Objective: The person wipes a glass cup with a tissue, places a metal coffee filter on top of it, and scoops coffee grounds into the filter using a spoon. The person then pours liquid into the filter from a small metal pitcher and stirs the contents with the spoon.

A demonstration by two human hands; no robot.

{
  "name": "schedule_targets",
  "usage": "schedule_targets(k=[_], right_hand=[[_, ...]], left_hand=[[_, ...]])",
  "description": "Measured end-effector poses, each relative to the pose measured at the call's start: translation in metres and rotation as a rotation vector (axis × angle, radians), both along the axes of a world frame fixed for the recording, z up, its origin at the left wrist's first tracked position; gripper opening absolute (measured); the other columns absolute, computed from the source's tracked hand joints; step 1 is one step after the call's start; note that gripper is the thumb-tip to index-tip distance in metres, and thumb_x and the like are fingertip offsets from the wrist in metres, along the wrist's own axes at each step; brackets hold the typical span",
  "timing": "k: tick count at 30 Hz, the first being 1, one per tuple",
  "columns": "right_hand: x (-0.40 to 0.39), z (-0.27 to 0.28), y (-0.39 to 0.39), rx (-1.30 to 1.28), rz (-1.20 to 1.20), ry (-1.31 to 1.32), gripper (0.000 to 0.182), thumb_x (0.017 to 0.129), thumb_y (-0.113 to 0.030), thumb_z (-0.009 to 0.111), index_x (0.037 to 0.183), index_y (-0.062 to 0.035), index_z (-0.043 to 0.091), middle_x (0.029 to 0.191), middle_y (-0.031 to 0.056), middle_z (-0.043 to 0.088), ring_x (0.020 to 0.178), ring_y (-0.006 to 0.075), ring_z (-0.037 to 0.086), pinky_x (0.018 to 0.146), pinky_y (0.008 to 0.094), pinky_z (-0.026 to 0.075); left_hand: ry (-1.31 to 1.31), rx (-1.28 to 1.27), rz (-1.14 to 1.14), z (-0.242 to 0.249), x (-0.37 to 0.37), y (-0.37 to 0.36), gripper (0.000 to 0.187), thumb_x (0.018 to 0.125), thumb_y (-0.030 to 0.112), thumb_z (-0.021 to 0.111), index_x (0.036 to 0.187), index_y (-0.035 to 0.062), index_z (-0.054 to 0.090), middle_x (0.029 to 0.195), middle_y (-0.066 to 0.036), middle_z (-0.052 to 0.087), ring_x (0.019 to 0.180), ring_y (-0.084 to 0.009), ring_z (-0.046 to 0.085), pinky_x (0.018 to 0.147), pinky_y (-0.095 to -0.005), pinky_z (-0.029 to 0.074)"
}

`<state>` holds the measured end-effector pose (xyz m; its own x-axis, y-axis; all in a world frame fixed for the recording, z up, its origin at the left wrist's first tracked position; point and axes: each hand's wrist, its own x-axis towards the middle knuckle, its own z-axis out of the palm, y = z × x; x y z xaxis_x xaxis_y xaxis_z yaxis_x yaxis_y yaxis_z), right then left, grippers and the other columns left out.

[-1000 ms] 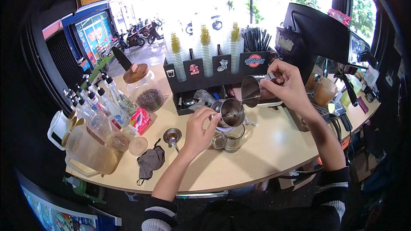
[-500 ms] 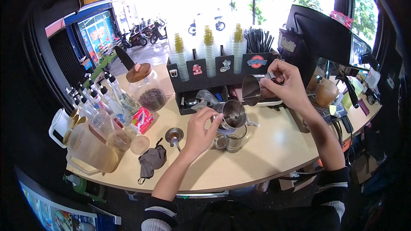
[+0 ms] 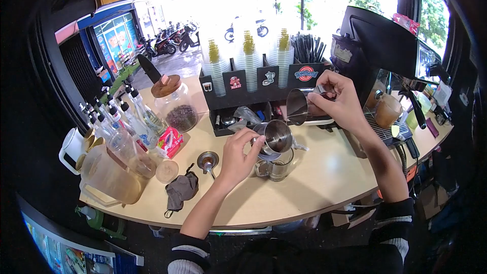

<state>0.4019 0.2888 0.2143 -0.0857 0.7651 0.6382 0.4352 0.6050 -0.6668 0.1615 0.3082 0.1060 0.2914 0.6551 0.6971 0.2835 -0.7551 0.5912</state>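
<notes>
Nearest the curved near edge of the counter, left of centre, lies a dark cloth item. Just beyond it is a small round metal piece with a handle.

The glass mug stands upright, inboard of the near edge, its handle to the left. Directly above is the metal cup. The left hand is clamped on its left side, thumb and fingers together on the wall. This side hold presumably keeps the mouth unobstructed. Contact between cup and mug cannot be confirmed.

The right hand is closed on the handle side of the metal pitcher, raised to the right of the cup. The pitcher is tilted, lip leftward, beside the cup's rim; the angle appears chosen to align the two openings. Whether liquid is passing cannot be told.

Toward the left edge stands a plastic jug. Along the far edge, a black rack holds stacked plastic cups and black straws upright, probably for ready access.
</notes>
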Motion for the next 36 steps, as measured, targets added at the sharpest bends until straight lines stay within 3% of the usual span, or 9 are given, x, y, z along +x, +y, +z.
schedule_targets(k=[2,4,11,15,22,24,28,30,36], right_hand=[[0.000,0.001,0.000,0.010,-0.011,-0.021,0.021,0.075,-0.002,0.068,0.073,-0.0040,0.047,0.063,-0.0066,0.043,0.059,-0.0005,0.036,0.051,0.0178,0.031],[-0.001,0.001,-0.001,0.020,-0.021,-0.042,0.021,0.075,-0.001,0.067,0.073,-0.0037,0.047,0.063,-0.0065,0.043,0.059,-0.0004,0.037,0.051,0.0178,0.032],[-0.002,0.004,-0.004,-0.006,-0.004,-0.025,0.019,0.076,-0.001,0.067,0.075,-0.0030,0.047,0.063,-0.0055,0.045,0.060,-0.0006,0.040,0.053,0.0173,0.039],[-0.002,0.003,-0.005,-0.020,0.030,0.006,0.019,0.076,-0.001,0.066,0.076,-0.0026,0.047,0.064,-0.0048,0.047,0.062,-0.0006,0.043,0.055,0.0173,0.041],[0.002,-0.002,-0.006,0.027,-0.039,-0.064,0.021,0.075,-0.004,0.068,0.073,-0.0045,0.048,0.064,-0.0061,0.041,0.059,0.0001,0.036,0.051,0.0182,0.031],[0.003,-0.006,-0.005,0.017,-0.005,0.002,0.021,0.074,-0.005,0.069,0.072,-0.0053,0.048,0.065,-0.0065,0.038,0.059,0.0008,0.031,0.051,0.0189,0.026],[0.010,-0.014,-0.009,-0.014,0.028,0.099,0.021,0.075,-0.004,0.069,0.072,-0.0057,0.048,0.065,-0.0068,0.039,0.059,0.0006,0.032,0.052,0.0182,0.027],[0.017,-0.023,-0.011,-0.065,0.011,0.255,0.019,0.075,-0.002,0.068,0.074,-0.0057,0.049,0.067,-0.0069,0.042,0.059,0.0002,0.034,0.052,0.0180,0.028],[0.050,-0.084,-0.016,-0.121,-0.035,0.543,0.014,0.080,0.002,0.063,0.078,-0.0044,0.052,0.070,0.0000,0.056,0.066,0.0062,0.054,0.059,0.0201,0.042]], left_hand=[[0.004,0.009,-0.003,-0.001,0.001,0.000,0.017,0.088,0.012,0.060,0.080,-0.0034,0.062,0.075,-0.010,0.060,0.070,-0.0180,0.058,0.066,-0.0284,0.044],[-0.026,-0.021,0.004,-0.003,0.002,0.001,0.020,0.087,0.019,0.060,0.078,0.0006,0.063,0.074,-0.010,0.059,0.071,-0.0257,0.057,0.064,-0.0350,0.042],[-0.018,-0.031,0.000,-0.003,0.001,0.000,0.021,0.087,0.019,0.060,0.078,0.0011,0.063,0.074,-0.010,0.059,0.070,-0.0250,0.057,0.064,-0.0349,0.042],[0.009,-0.004,-0.002,-0.002,0.000,0.000,0.017,0.088,0.011,0.060,0.080,-0.0038,0.062,0.074,-0.010,0.059,0.069,-0.0179,0.057,0.065,-0.0282,0.044],[-0.012,-0.011,0.006,-0.003,0.001,-0.001,0.016,0.088,0.011,0.060,0.082,-0.0043,0.062,0.075,-0.010,0.059,0.071,-0.0173,0.055,0.067,-0.0281,0.043],[-0.020,-0.008,0.014,-0.003,0.002,-0.002,0.016,0.088,0.011,0.060,0.082,-0.0044,0.062,0.076,-0.010,0.059,0.071,-0.0173,0.055,0.067,-0.0283,0.043],[-0.097,-0.019,0.010,-0.003,0.005,-0.001,0.018,0.087,0.014,0.060,0.083,-0.0033,0.062,0.076,-0.011,0.059,0.070,-0.0219,0.056,0.065,-0.0312,0.043],[-0.095,-0.048,0.008,-0.002,0.004,-0.003,0.017,0.088,0.013,0.060,0.084,-0.0030,0.063,0.078,-0.009,0.060,0.072,-0.0187,0.056,0.067,-0.0291,0.041],[-0.123,-0.091,-0.019,-0.003,0.001,0.000,0.018,0.089,0.014,0.058,0.087,-0.0025,0.063,0.080,-0.008,0.060,0.075,-0.0154,0.055,0.068,-0.0271,0.039]])
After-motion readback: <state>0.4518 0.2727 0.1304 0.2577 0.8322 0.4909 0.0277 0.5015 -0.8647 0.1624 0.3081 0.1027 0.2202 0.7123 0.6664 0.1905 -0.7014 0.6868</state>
